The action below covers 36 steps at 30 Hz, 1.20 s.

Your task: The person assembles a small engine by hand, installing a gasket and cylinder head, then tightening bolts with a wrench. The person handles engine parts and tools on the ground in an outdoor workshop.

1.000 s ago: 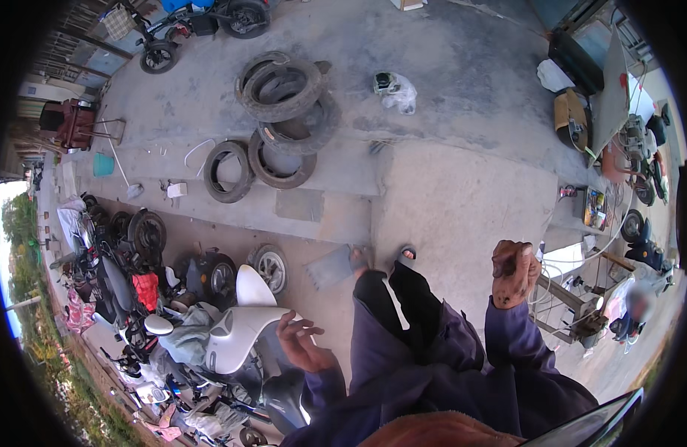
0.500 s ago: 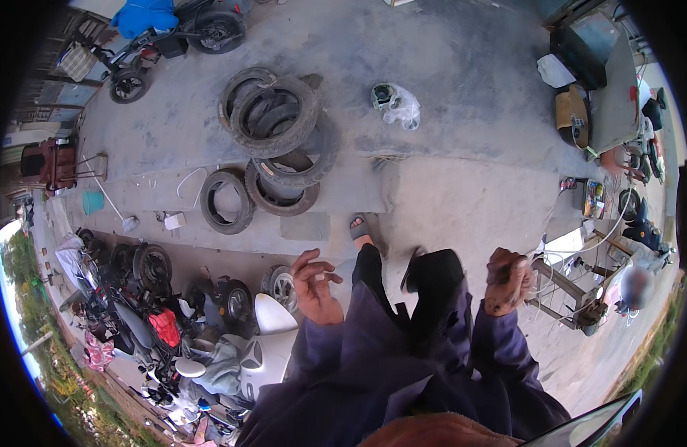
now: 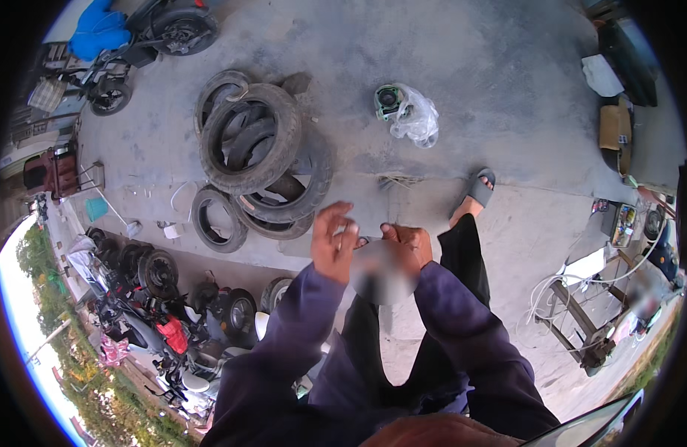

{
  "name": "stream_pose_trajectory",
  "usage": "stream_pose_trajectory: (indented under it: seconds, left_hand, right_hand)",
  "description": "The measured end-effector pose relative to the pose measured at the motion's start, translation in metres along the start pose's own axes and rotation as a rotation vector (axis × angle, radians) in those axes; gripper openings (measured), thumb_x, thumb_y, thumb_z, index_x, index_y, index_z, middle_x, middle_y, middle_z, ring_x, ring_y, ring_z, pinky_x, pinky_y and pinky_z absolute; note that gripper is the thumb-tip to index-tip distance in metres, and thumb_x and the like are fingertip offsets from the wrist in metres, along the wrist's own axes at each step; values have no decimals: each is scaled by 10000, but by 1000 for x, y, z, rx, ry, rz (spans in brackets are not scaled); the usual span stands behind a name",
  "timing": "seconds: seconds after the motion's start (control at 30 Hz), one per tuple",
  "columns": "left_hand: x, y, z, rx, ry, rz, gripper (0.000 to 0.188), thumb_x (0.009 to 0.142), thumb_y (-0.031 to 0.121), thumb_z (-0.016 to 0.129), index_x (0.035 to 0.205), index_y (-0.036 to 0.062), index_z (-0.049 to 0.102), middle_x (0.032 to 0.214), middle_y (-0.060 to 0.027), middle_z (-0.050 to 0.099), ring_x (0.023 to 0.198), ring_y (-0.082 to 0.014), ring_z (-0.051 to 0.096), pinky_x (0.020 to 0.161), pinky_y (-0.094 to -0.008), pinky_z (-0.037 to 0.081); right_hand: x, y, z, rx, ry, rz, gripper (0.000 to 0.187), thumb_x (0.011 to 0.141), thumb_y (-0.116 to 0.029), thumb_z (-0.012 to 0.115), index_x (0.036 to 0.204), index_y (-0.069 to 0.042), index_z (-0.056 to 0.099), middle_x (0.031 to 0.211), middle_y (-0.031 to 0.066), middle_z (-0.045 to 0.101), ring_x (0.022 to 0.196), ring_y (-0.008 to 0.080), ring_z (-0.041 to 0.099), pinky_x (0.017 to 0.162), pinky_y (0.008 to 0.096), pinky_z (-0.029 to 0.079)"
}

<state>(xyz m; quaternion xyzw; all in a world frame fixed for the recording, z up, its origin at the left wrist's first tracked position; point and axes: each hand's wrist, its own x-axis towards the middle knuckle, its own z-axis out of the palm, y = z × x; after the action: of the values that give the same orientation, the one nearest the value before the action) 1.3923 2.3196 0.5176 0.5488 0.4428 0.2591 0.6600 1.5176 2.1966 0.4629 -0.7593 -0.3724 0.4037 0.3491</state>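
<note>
My left hand [image 3: 334, 242] is raised in front of me, its fingers bent and apart, with nothing seen in it. Close beside it, my right hand [image 3: 412, 246] has its fingers curled in; whatever it may hold is hidden. A blurred patch lies just below the hands and covers part of that spot. On the floor beyond them lies a stack of worn black tyres [image 3: 285, 141]. A single tyre [image 3: 202, 217] leans by its near left side. Further right, a green-rimmed round metal part [image 3: 389, 97] sits partly in a clear plastic bag [image 3: 418, 123].
Several parked motorcycles [image 3: 146, 320] crowd the left. A motorbike with a blue cover [image 3: 97, 31] stands far left, near a teal bucket [image 3: 96, 208]. At right are a metal frame [image 3: 578, 309] with a looped pale hose [image 3: 537, 298], a toolbox [image 3: 624, 226] and a cardboard box [image 3: 615, 128].
My hands have come forward and closer together, the right one moving left. One foot has stepped ahead on the right. The bagged part and tyres appear nearer.
</note>
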Motion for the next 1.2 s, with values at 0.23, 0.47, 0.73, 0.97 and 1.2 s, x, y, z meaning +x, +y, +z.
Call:
stream_pose_trajectory:
  seconds: [0.23, 0.47, 0.73, 0.97, 1.2]
  left_hand:
    - [159, -141, 63, 2, -17, -378, 408, 947, 139, 678, 1331, 113, 541, 1284, -88, 600, 949, -165, 645, 698, -307, 557]
    - [246, -236, 152, 450, -109, -149, 628, 853, 215, 755, 1412, 77, 505, 1452, -179, 479, 1280, -318, 491, 1089, -397, 410]
    - [204, -228, 230, 692, -647, 232, 613, 872, 166, 709, 1421, 22, 479, 1497, -136, 436, 1386, -311, 431, 1143, -377, 379]
    - [211, -215, 203, 748, -252, 431, 441, 787, 77, 747, 1187, 65, 561, 1231, -117, 604, 1126, -312, 592, 971, -409, 467]
    - [280, -257, 123, 586, 358, 106, 642, 741, 105, 820, 1278, 78, 470, 1200, -109, 535, 1104, -274, 534, 964, -399, 440]
  right_hand:
    - [22, 47, 30, -573, -436, 8, 190, 829, -266, 618, 745, -176, 762, 792, 89, 736, 771, 278, 724, 653, 427, 503]
    - [27, 29, 15, -536, -551, 76, 139, 785, -219, 632, 725, -197, 756, 735, 31, 723, 786, 226, 708, 619, 392, 473]
    - [19, 37, -16, -621, -547, 81, 158, 812, -231, 622, 746, -200, 762, 732, 16, 724, 813, 203, 700, 602, 384, 458]
    - [26, 45, -38, -653, -380, 34, 129, 791, -202, 647, 752, -195, 770, 734, 40, 724, 708, 221, 712, 573, 390, 437]
    - [40, 51, -61, -603, -227, -37, 117, 780, -173, 665, 701, -181, 750, 689, 43, 709, 674, 232, 714, 563, 394, 425]
